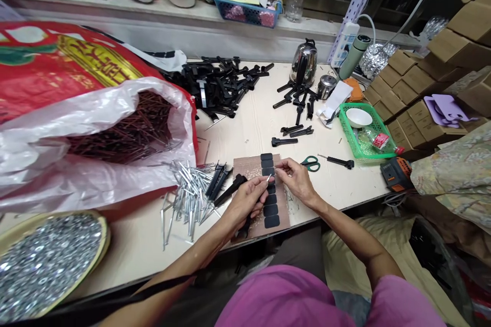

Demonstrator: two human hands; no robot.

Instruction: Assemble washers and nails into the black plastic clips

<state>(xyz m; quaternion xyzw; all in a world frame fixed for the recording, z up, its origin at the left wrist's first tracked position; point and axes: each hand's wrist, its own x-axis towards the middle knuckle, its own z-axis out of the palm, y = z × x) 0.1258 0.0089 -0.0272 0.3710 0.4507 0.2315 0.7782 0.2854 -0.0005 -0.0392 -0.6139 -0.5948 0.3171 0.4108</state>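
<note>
My left hand (249, 196) is closed over the brown board (278, 217). A thin pale metal tip (269, 178) sticks out between its thumb and forefinger, and a black plastic part (244, 229) shows beneath the palm. My right hand (297, 180) is pinched just to the right of it; whatever lies between its fingertips is too small to make out. A column of black rounded pads (270, 210) runs down the board under both hands. Left of the board lie several black plastic parts (230, 190) and a heap of silver metal rods (192, 194).
A red sack (153, 69) of dark rods and a bowl of metal nuts (49, 260) stand left. Behind are piled black parts (226, 82) and a kettle (304, 64). Green scissors (311, 164), a green basket (347, 138) and a power tool (397, 173) lie right.
</note>
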